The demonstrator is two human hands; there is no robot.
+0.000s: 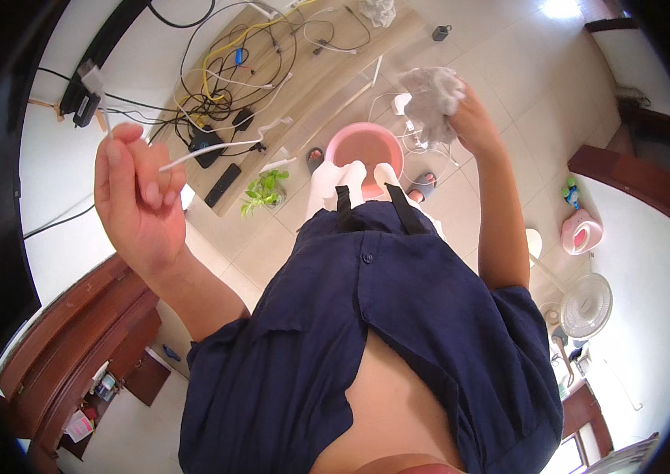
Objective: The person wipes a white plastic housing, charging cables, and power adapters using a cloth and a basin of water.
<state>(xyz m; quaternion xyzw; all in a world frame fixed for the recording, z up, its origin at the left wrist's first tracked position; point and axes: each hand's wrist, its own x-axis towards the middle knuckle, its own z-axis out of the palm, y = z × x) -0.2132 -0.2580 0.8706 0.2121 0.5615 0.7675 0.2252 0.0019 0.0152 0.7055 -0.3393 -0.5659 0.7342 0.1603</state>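
My left hand (139, 195) is raised at the left, its fingers closed on a white cable (204, 151). One end of the cable, with a white plug (91, 77), sticks up above the fingers; the rest trails right over the wooden table. At the upper right, my right hand (476, 118) grips a crumpled greyish cloth (433, 98). A pink basin (395, 142) with murky liquid stands on the floor between my feet. Tangled black, yellow and white cables (216, 98) lie on the wooden table (311, 83).
A black box (206, 145) and a black remote-like bar (223, 185) lie on the table. A green potted plant (265, 188) stands near its edge. White cables with a power strip (411, 127) lie on the floor by the basin. A white fan (586, 305) stands at the right.
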